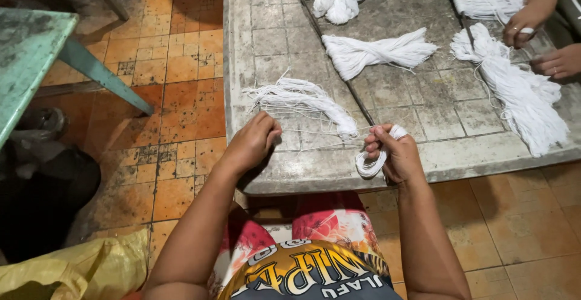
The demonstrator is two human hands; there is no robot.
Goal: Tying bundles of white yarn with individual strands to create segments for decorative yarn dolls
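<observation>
My right hand point(396, 155) is closing around a small loop of white string point(370, 166) at the near edge of the grey surface point(423, 149) — fingers wrapped tight. My left hand point(254, 141) is pinching thin strands that are running from the loose string bundle point(308, 99) just beyond. Farther right, another person's hands point(526, 25) are resting by a big white skein point(520, 91).
</observation>
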